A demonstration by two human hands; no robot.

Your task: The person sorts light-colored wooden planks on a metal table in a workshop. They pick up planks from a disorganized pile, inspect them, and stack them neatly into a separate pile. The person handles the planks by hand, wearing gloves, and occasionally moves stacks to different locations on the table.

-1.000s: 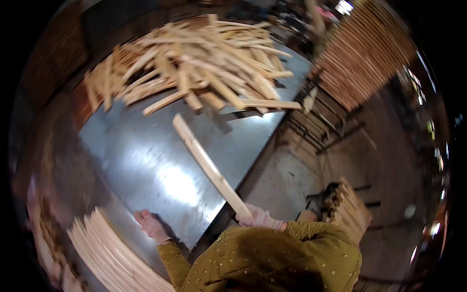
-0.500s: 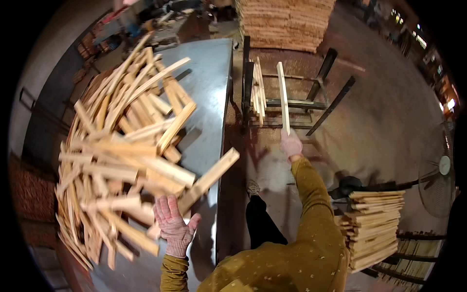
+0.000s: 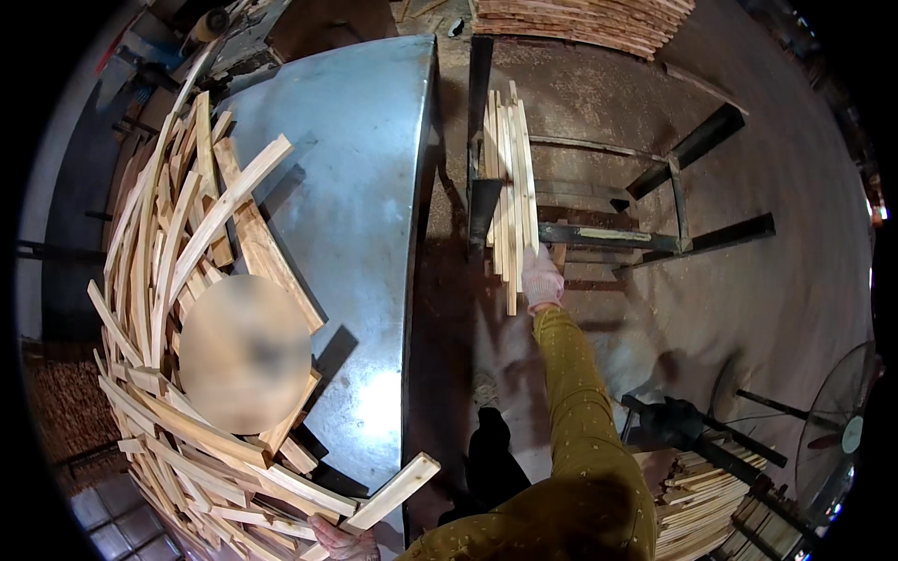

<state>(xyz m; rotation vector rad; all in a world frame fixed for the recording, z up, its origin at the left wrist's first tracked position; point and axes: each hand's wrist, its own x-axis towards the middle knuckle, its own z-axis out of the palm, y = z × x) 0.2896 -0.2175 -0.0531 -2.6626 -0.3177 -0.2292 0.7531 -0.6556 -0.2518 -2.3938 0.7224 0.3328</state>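
Note:
My right hand (image 3: 543, 280), in a pale glove, is closed around the near end of a light wooden strip (image 3: 528, 178). That strip lies lengthwise against several other strips (image 3: 502, 201) on the left side of a dark metal rack (image 3: 599, 234). At the lower edge of the picture, my left hand (image 3: 344, 540) is partly cut off. Its fingers curl over a wooden strip (image 3: 398, 491) whose far end sticks out past the table edge. Beside it spreads a large loose pile of wooden strips (image 3: 178, 243), with a blurred round patch hiding part of it.
The pile rests on a shiny metal table (image 3: 351, 140). Beyond the rack stands a stack of wood (image 3: 580, 23). At lower right are a stack of strips (image 3: 706, 496) and a fan (image 3: 842, 430). My dark-clad leg (image 3: 491, 449) is between table and rack.
My right hand has brought its strip left, down against the others in the rack. My left hand has gone from spread on the pile to curled over a strip. The view has shifted.

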